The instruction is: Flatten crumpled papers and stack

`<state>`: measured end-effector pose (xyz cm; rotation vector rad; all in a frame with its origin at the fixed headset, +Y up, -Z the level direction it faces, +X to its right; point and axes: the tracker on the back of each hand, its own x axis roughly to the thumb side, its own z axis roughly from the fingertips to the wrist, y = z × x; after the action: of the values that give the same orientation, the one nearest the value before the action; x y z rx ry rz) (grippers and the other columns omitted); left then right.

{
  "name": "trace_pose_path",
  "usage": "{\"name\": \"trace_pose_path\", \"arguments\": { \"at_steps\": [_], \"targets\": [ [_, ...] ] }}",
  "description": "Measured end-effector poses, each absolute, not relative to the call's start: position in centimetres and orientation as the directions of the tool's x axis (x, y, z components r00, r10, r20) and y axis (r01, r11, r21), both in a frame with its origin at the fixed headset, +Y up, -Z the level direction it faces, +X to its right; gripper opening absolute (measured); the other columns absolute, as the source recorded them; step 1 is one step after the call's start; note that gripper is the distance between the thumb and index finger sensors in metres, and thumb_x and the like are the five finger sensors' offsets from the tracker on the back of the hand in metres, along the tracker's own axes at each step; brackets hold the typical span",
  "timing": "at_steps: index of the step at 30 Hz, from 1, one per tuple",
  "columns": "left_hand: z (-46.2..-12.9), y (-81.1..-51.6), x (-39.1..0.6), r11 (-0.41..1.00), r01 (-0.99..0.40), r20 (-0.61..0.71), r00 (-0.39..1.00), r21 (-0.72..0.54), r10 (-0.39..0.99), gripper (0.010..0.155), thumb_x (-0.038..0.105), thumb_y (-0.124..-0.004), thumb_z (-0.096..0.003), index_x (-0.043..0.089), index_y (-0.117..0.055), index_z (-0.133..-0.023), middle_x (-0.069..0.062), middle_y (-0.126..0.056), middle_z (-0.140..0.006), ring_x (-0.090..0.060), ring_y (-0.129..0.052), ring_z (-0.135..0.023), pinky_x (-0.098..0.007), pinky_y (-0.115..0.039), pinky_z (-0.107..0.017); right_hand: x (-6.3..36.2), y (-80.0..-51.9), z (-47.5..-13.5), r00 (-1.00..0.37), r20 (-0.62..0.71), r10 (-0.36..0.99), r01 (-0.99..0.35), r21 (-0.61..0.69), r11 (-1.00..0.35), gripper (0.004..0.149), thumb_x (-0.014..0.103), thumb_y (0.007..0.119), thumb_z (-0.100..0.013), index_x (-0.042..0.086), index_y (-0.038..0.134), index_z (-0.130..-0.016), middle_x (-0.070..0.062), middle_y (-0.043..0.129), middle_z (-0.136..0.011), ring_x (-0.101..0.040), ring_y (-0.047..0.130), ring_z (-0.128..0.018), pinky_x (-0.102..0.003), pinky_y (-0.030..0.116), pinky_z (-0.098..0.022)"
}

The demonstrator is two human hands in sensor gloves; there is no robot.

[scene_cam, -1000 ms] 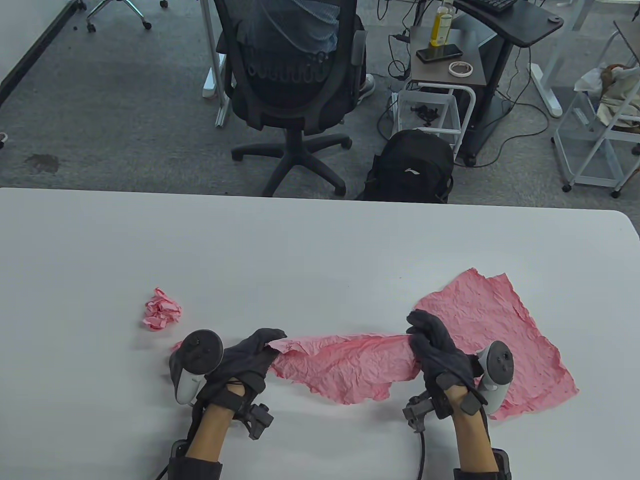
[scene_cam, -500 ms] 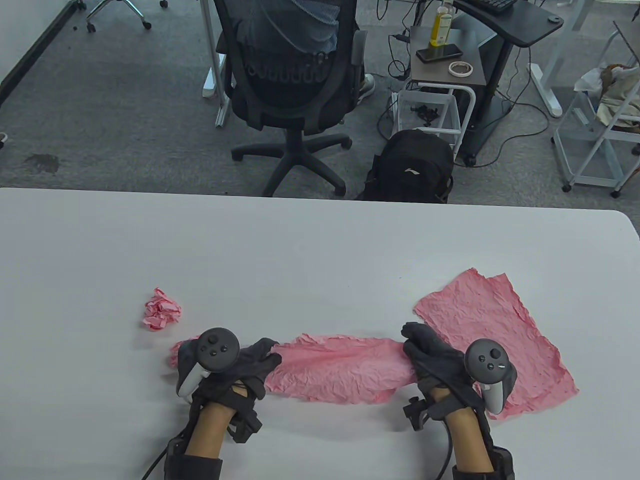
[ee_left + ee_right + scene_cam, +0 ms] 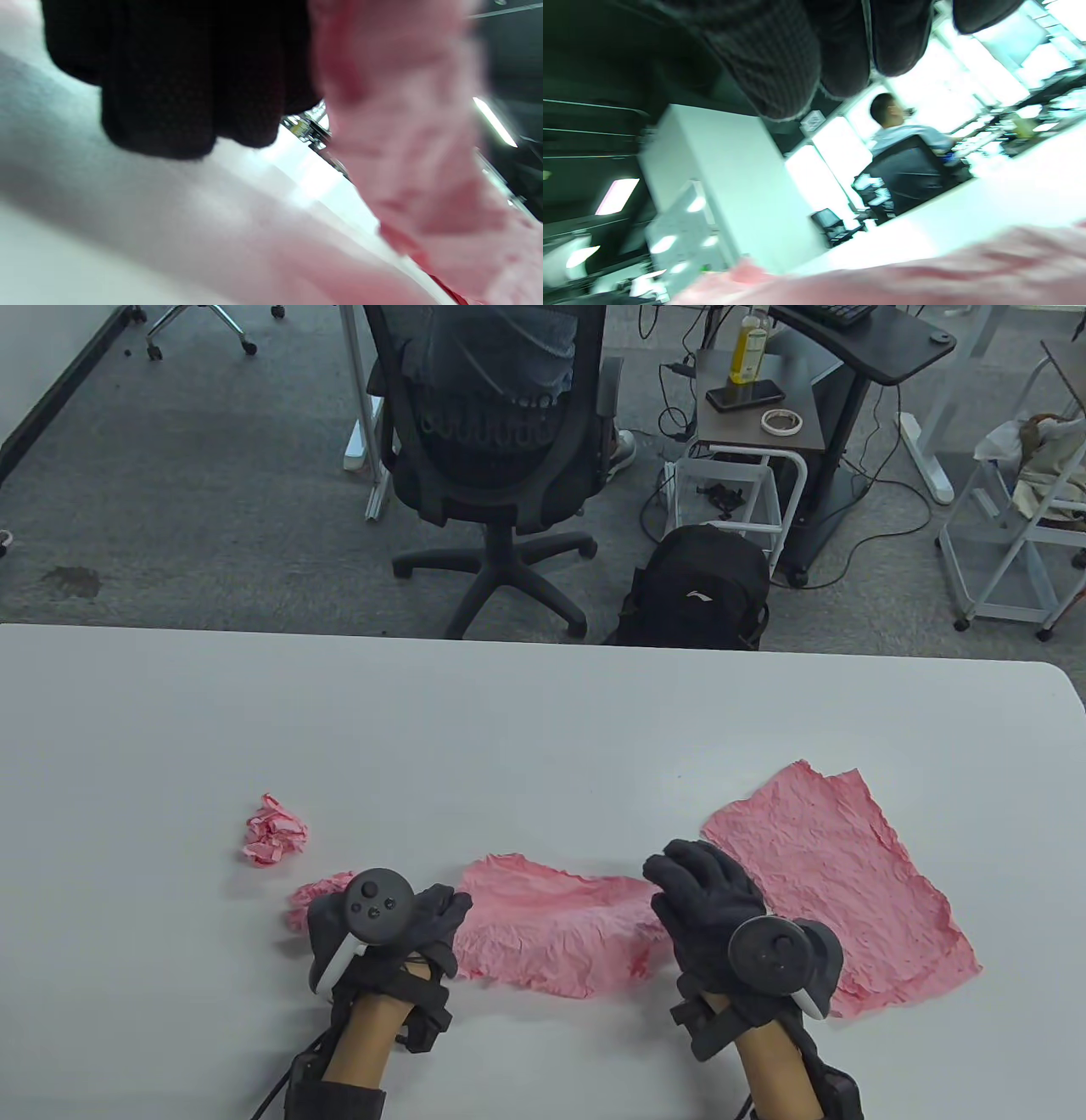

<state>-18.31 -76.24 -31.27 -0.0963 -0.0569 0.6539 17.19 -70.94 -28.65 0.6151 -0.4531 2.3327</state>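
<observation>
A wrinkled pink paper sheet [image 3: 551, 929] lies on the white table [image 3: 509, 729] between my hands. My left hand [image 3: 448, 912] holds its left end with curled fingers; a bit of pink paper [image 3: 316, 891] sticks out on the hand's far side. The left wrist view shows the blurred sheet [image 3: 407, 140] beside the dark fingers [image 3: 169, 93]. My right hand [image 3: 679, 875] is open, palm down, fingers spread just over the sheet's right end. In the right wrist view the fingers [image 3: 780, 63] hang clear above the paper [image 3: 925, 275]. A flattened pink sheet [image 3: 840, 874] lies at the right.
A small crumpled pink ball [image 3: 273, 831] sits on the table left of my left hand. Beyond the table's far edge stand an office chair [image 3: 501, 432] and a black backpack [image 3: 700, 589] on the floor.
Both hands came closer together and turned palm down. The sheet, stretched taut before, has slackened and dropped onto the table. My right hand has let go of its end and opened.
</observation>
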Motion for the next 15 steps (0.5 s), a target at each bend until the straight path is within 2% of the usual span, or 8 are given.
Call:
{"name": "trace_pose_path", "arguments": {
  "at_steps": [2, 6, 7, 9, 11, 12, 13, 15],
  "targets": [
    [-31.3, -76.5, -18.4, 0.803, -0.579, -0.006, 0.812, -0.140, 0.584, 0.048, 0.045, -0.075, -0.0521, 0.008, -0.093, -0.076, -0.011, -0.105, -0.047, -0.027, -0.110, -0.029, -0.051, -0.084, -0.048, 15.4, -71.4, -28.4, -0.635, 0.578, 0.512, -0.660, -0.062, -0.749, 0.041, 0.021, 0.087, -0.049, 0.016, 0.083, -0.089, -0.017, 0.085, -0.090, -0.048, 0.073, -0.085, -0.072, 0.054, -0.059],
    [-31.1, -76.1, -17.6, 0.863, -0.464, 0.021, 0.879, -0.198, 0.477, 0.049, 0.042, -0.081, -0.0511, 0.008, -0.090, -0.084, -0.011, -0.103, -0.055, -0.030, -0.108, -0.038, -0.053, -0.080, -0.053, 12.5, -74.7, -29.0, -0.733, 0.508, 0.452, -0.436, 0.160, -0.886, 0.047, 0.029, 0.081, -0.051, 0.019, 0.075, -0.097, -0.020, 0.074, -0.102, -0.051, 0.063, -0.093, -0.075, 0.048, -0.060],
    [-31.0, -75.8, -17.4, 0.881, -0.427, 0.022, 0.898, -0.203, 0.440, 0.055, 0.043, -0.082, -0.0506, 0.008, -0.082, -0.093, -0.011, -0.101, -0.062, -0.031, -0.107, -0.044, -0.054, -0.077, -0.055, 12.3, -75.3, -29.2, -0.743, 0.496, 0.450, -0.414, 0.188, -0.891, 0.049, 0.029, 0.080, -0.052, 0.019, 0.073, -0.099, -0.021, 0.072, -0.104, -0.052, 0.060, -0.094, -0.076, 0.047, -0.060],
    [-30.4, -75.0, -16.9, 0.931, -0.342, 0.068, 0.934, -0.128, 0.352, 0.071, 0.043, -0.084, -0.0496, 0.012, -0.060, -0.108, -0.016, -0.084, -0.089, -0.041, -0.094, -0.074, -0.061, -0.067, -0.064, 12.1, -76.2, -29.6, -0.777, 0.453, 0.436, -0.373, 0.227, -0.900, 0.048, 0.028, 0.078, -0.052, 0.018, 0.074, -0.099, -0.022, 0.073, -0.103, -0.054, 0.060, -0.093, -0.076, 0.046, -0.060],
    [-29.9, -73.9, -15.9, 0.960, -0.280, 0.220, 0.936, -0.003, 0.274, 0.080, 0.042, -0.085, -0.0497, 0.016, -0.044, -0.114, -0.018, -0.053, -0.111, -0.048, -0.066, -0.100, -0.068, -0.051, -0.072, 12.1, -76.8, -29.8, -0.780, 0.446, 0.438, -0.356, 0.259, -0.898, 0.045, 0.027, 0.079, -0.052, 0.016, 0.078, -0.095, -0.023, 0.079, -0.097, -0.053, 0.063, -0.091, -0.076, 0.046, -0.060],
    [-29.8, -73.6, -15.5, 0.961, -0.274, 0.280, 0.925, 0.031, 0.255, 0.078, 0.040, -0.085, -0.0500, 0.022, -0.045, -0.115, -0.016, -0.045, -0.115, -0.048, -0.057, -0.106, -0.070, -0.047, -0.073, 12.1, -76.8, -29.8, -0.784, 0.439, 0.439, -0.352, 0.269, -0.897, 0.045, 0.027, 0.080, -0.051, 0.016, 0.079, -0.095, -0.023, 0.079, -0.096, -0.053, 0.062, -0.092, -0.077, 0.045, -0.060],
    [-29.6, -73.2, -14.7, 0.958, -0.273, 0.408, 0.887, 0.085, 0.216, 0.076, 0.038, -0.086, -0.0498, 0.025, -0.048, -0.115, -0.011, -0.041, -0.117, -0.047, -0.050, -0.109, -0.071, -0.043, -0.074, 12.0, -76.9, -29.9, -0.786, 0.434, 0.440, -0.347, 0.280, -0.895, 0.044, 0.026, 0.080, -0.051, 0.015, 0.080, -0.094, -0.023, 0.079, -0.095, -0.053, 0.061, -0.092, -0.077, 0.044, -0.060],
    [-28.9, -72.7, -13.1, 0.964, -0.235, 0.543, 0.830, 0.126, 0.131, 0.067, 0.035, -0.086, -0.0492, 0.031, -0.061, -0.111, -0.006, -0.050, -0.117, -0.040, -0.056, -0.111, -0.066, -0.050, -0.076, 12.0, -76.9, -29.9, -0.784, 0.440, 0.438, -0.337, 0.291, -0.896, 0.042, 0.024, 0.081, -0.050, 0.015, 0.083, -0.091, -0.021, 0.082, -0.090, -0.052, 0.062, -0.091, -0.077, 0.043, -0.061]
  ]
}}
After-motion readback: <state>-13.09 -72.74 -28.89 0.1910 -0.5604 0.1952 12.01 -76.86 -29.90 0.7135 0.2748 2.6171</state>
